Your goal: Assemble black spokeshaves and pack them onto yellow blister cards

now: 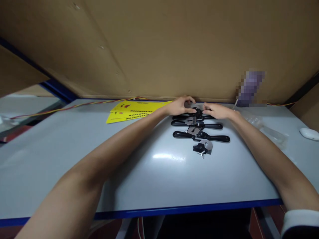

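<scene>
At the far side of the table, my left hand (179,106) has its thumb against the middle of a black spokeshave (198,114); its fingers are bent and apart from the thumb. My right hand (216,110) is closed at the other side of that spokeshave, fingertips at its centre; the exact grip is partly hidden. Two more spokeshaves lie nearer, a middle one (213,126) and a front one (219,138). Loose metal blades, one behind (190,120) and one between them (194,130), rest there. In front are another blade (207,144), a black cap (199,148) and small screws (202,154).
Yellow printed cards (139,108) are fanned out left of my hands. Clear plastic bags (271,132) and a white computer mouse (309,133) lie to the right. A blurred purple item (250,88) leans on the cardboard back wall (174,49). A twisted cable (84,104) runs along the rear.
</scene>
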Demonstrator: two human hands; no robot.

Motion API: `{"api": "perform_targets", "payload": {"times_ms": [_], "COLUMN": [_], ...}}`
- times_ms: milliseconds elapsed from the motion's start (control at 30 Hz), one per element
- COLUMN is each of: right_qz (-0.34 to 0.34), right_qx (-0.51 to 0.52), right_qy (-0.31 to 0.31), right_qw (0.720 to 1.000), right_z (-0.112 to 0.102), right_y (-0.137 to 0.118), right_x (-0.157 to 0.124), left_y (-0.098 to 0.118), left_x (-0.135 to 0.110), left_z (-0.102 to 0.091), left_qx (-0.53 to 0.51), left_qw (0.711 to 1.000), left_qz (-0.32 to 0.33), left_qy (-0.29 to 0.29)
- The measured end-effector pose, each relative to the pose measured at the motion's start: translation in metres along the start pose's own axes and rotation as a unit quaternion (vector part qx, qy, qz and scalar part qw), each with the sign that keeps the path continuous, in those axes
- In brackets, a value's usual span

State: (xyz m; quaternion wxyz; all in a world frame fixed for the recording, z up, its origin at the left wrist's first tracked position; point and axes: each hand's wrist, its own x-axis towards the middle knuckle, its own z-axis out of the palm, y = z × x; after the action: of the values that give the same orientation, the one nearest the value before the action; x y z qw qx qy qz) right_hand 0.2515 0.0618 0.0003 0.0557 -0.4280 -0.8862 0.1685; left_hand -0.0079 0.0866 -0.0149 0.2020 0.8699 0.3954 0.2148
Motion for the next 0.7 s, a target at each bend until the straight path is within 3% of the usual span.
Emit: {"api": "perform_targets", "payload": {"times_ms": [100, 267, 500, 700], "right_qz": [0.0, -0.012, -0.006, 0.001], "right_qx": [-0.002, 0.003, 0.013, 0.007], "right_qy": [-0.002, 0.014, 0.024, 0.024], "right_qw": [1.0, 1.0, 1.0, 1.0], "right_z": [0.001, 0.003, 0.006, 0.006], "right_y": [0.001, 0.007, 0.008, 0.007], "right_x": [0.001, 0.002, 0.003, 0.003], "left_y": [0.0, 0.007, 0.004, -0.006], "left_x": [0.01, 0.023, 0.001, 0.001], "left_z": [0.0, -0.003, -0.005, -0.004], "left_qx": [-0.009, 0.093, 0.175, 0.131], "left_qw": [1.0, 0.994, 0.983, 0.99], "left_qz": [-0.004, 0.056, 0.052, 0.06], "left_qy": [-0.022, -0.008, -0.005, -0.008]}}
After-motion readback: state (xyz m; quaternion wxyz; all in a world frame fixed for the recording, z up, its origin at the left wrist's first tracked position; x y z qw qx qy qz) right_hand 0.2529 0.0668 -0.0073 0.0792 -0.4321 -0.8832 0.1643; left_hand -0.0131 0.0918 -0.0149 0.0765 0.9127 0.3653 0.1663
